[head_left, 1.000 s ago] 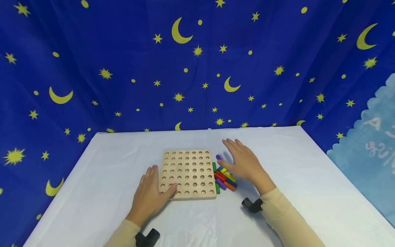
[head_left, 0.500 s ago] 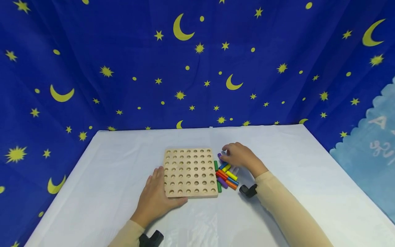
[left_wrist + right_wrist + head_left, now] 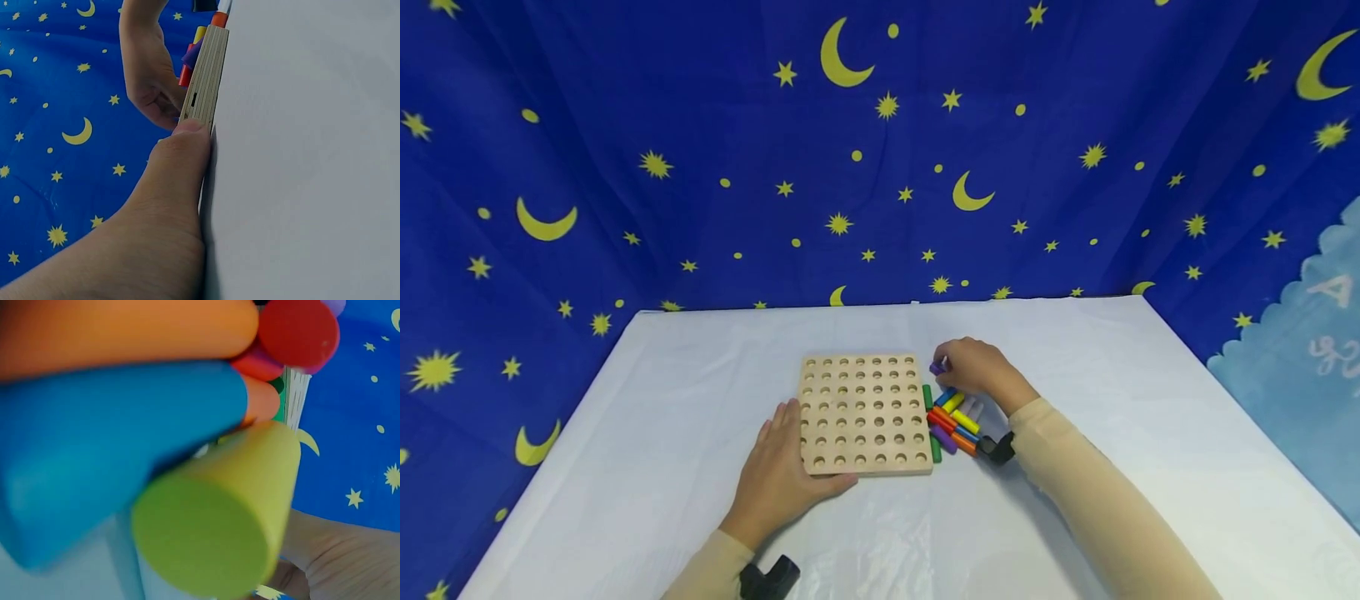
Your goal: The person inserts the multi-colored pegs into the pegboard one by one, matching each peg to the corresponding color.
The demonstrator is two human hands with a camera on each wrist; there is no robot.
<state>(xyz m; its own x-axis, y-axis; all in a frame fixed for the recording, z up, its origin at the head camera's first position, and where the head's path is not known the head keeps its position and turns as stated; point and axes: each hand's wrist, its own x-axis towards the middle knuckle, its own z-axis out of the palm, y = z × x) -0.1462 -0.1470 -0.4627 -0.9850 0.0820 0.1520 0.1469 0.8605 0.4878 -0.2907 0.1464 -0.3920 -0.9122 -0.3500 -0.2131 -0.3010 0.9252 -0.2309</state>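
A wooden pegboard (image 3: pixel 861 412) with rows of round holes lies flat on the white table. Along its left side rest the straight fingers of my left hand (image 3: pixel 778 467), and the thumb lies at its front edge. In the left wrist view that thumb (image 3: pixel 187 134) touches the board's side (image 3: pixel 206 75). Right of the board, my right hand (image 3: pixel 981 367) pinches a purple peg (image 3: pixel 937 367) between thumb and fingers. Below that hand lies a pile of coloured pegs: yellow (image 3: pixel 966 421), red (image 3: pixel 942 422), orange (image 3: pixel 964 444) and others. Part of the right hand (image 3: pixel 350 556) shows in the right wrist view.
Two green pegs, the nearer one (image 3: pixel 936 450) among them, lie against the board's right edge. A black wrist mount (image 3: pixel 997 450) on the right sleeve hangs close over the pile. Behind the white table (image 3: pixel 700 375) hangs a blue curtain (image 3: pixel 737 208) with moons and stars.
My right hand has come down from above the pile, curled its fingers and taken hold of the purple peg. The left thumb has moved off the board's top to its front edge.
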